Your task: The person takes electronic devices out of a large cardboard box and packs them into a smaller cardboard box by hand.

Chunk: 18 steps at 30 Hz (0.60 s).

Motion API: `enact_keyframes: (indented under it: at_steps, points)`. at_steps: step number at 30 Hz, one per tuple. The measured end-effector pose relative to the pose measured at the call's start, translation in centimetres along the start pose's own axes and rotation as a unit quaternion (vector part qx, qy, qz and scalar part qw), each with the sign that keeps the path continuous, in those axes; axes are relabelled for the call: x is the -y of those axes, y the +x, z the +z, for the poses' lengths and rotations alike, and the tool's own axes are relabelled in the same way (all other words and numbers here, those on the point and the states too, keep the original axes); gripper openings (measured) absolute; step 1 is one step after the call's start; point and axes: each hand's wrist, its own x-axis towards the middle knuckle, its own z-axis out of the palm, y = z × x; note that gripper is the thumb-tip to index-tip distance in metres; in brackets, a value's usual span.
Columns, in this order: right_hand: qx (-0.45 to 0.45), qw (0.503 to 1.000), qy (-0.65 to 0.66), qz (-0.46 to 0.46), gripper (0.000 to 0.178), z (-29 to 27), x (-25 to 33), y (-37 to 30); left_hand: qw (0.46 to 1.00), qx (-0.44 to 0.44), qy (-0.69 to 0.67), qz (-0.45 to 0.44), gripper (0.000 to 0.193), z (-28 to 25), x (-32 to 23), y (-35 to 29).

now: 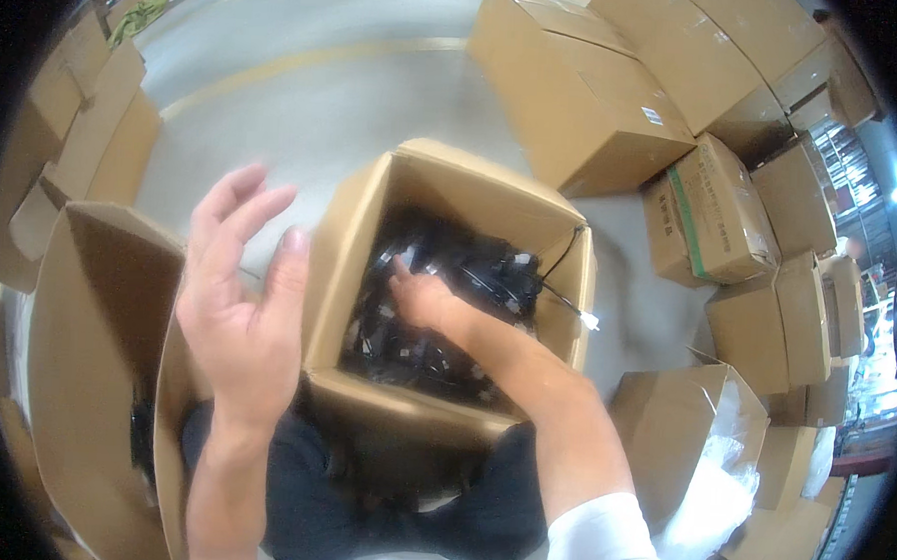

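A tall open cardboard box (334, 275) stands in front of me, holding a heap of black cables (469, 271) with small white connectors. My right hand (426, 301) reaches down into it, its fingers bent among the cables at the left part of the heap. What those fingers grip is blurred and partly hidden. Over the box's right rim hangs one black cable ending in a white connector (590, 321). My left hand (249, 271) is raised beside the box's left wall, fingers apart, with nothing in it.
To my left is another open carton (94, 365) with something dark inside. Large cartons (597, 96) stand at the far right, near a box with a green stripe (712, 211). An open carton with clear plastic bags (709, 492) is at lower right. A yellow line (308, 59) crosses the floor.
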Motion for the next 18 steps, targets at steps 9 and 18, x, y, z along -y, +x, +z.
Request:
enact_keyframes:
  at_steps: [9,18]
  points:
    - [-0.031,0.999,-0.022,0.037,0.017,-0.5,-1.1,-2.0,1.0,0.002,0.023,-0.009,0.023,-0.3,0.3,0.0]
    - [0.097,0.993,-0.025,0.067,0.028,0.5,-3.9,-5.3,0.999,-0.007,-0.021,-0.028,0.024,0.1,0.2,0.1]
